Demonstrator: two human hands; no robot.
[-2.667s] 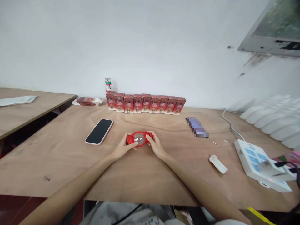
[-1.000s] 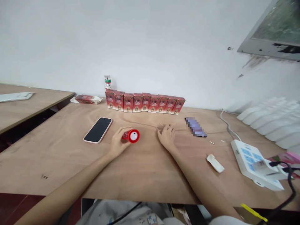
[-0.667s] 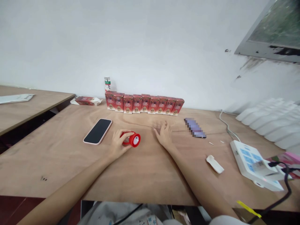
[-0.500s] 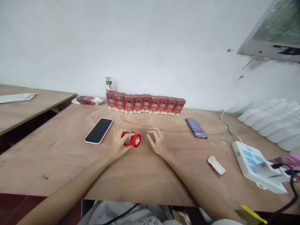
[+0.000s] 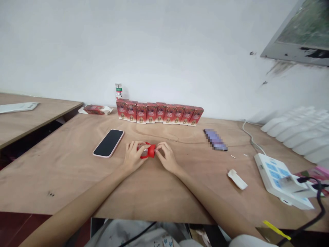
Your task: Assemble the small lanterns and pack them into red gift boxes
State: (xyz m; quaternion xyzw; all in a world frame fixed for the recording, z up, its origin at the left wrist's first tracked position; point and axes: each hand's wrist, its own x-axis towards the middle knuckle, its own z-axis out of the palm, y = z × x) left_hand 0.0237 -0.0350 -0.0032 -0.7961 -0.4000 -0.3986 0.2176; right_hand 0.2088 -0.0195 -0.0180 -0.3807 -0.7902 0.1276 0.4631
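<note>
A: What differs from half a second ago?
B: The right hand has come back; both it and the left hand now pinch the small red object on the worktop.
A: Any writing?
B: The labels on the red boxes are too small to read.

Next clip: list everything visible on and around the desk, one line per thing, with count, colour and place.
red item: 1, red with a clear part, desk centre, between both hands
phone: 1, black screen, pink edge, left of the hands
upright boxes: about 8, red, in a row along the wall
flat box: 1, red, lying left of the row
bottle: 1, white with green label, behind the row's left end
blurred object: 1, purple, right of centre
white piece: 1, near right front
power strip: 1, white, far right, with plugs in it
desk: 1, brown wood
left hand: 1, on the red item
right hand: 1, fingertips at the red item
</note>
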